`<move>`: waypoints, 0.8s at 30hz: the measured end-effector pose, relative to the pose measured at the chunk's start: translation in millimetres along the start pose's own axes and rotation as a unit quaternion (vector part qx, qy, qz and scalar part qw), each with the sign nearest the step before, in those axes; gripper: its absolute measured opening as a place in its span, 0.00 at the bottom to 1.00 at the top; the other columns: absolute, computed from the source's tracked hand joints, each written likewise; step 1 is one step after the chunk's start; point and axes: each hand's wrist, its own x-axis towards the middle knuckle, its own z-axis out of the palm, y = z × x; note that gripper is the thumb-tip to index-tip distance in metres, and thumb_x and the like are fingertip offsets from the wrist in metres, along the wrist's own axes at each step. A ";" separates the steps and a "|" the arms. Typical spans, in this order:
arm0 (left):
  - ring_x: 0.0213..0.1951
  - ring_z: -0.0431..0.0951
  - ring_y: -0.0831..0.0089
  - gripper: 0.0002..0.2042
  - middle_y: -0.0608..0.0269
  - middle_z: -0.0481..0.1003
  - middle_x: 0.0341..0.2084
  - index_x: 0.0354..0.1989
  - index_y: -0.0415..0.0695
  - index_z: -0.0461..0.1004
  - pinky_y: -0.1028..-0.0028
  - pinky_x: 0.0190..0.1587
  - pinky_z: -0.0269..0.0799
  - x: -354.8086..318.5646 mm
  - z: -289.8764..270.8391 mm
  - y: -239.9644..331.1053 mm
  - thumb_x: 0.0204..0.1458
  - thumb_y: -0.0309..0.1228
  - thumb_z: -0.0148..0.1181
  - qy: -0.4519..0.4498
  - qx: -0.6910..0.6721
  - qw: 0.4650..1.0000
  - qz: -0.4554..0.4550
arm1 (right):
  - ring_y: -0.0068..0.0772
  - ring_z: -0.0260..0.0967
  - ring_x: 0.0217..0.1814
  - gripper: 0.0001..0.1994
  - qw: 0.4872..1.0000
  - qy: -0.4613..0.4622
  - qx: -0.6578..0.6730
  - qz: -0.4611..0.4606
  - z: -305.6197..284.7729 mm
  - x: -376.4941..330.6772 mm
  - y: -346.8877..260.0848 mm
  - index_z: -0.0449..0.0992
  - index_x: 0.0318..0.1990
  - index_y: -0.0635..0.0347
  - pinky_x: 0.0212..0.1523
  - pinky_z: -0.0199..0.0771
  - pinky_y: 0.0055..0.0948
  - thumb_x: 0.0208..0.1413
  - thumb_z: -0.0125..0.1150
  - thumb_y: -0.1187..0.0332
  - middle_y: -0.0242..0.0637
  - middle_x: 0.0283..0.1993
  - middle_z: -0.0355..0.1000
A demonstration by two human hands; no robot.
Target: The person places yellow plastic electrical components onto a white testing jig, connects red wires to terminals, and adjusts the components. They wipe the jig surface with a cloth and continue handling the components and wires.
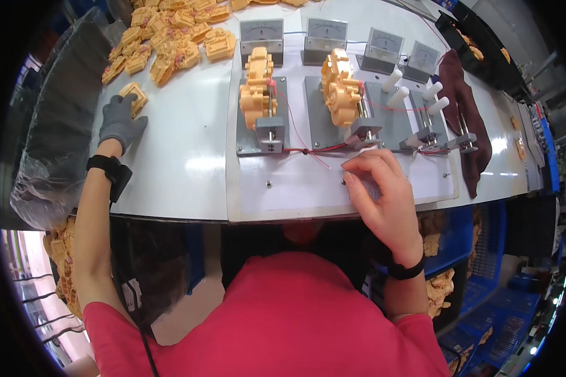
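Gloved left hand [121, 122] closed over a yellow plastic part [134, 97]; bare right hand [383, 198] rested open, holding nothing.

The part sat at ten o'clock, just off the loose pile [170, 38], within easy reach. Two more parts [258, 88] stood clamped in fixtures [261, 135] at twelve; bare bench [182, 163] between hands left open room before the near edge.

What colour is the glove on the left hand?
Grey, seen in the head view: the glove rests on a yellow plastic part.

The gloved left hand [121, 124] touches a yellow plastic part [134, 97]; the bare right hand [383, 196] rests on the white fixture board [295, 188].
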 end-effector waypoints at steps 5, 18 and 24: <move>0.61 0.64 0.51 0.35 0.48 0.63 0.60 0.64 0.53 0.63 0.64 0.63 0.63 -4.2 17.2 -26.6 0.45 0.39 0.66 0.063 0.008 0.998 -0.003 | 0.44 0.68 0.45 0.05 0.998 -0.058 0.026 0.014 -8.8 -1.9 1.2 0.76 0.35 0.63 0.46 0.68 0.37 0.52 0.64 0.74 0.39 0.41 0.69; 0.48 0.76 0.59 0.30 0.48 0.72 0.45 0.62 0.47 0.63 0.66 0.50 0.72 -18.9 15.7 -24.2 0.47 0.39 0.58 -0.104 -0.331 0.938 -0.020 | 0.41 0.68 0.44 0.04 0.999 -0.029 0.028 0.016 -3.6 -2.3 4.6 0.76 0.34 0.63 0.46 0.67 0.34 0.52 0.64 0.74 0.37 0.39 0.70; 0.48 0.77 0.65 0.27 0.61 0.72 0.50 0.60 0.49 0.65 0.68 0.47 0.74 -55.2 -48.4 -16.3 0.52 0.44 0.57 -0.173 -0.692 0.694 -0.092 | 0.29 0.68 0.45 0.05 0.986 0.069 0.147 0.037 -15.2 -13.5 12.0 0.75 0.40 0.64 0.49 0.68 0.25 0.56 0.61 0.76 0.36 0.42 0.70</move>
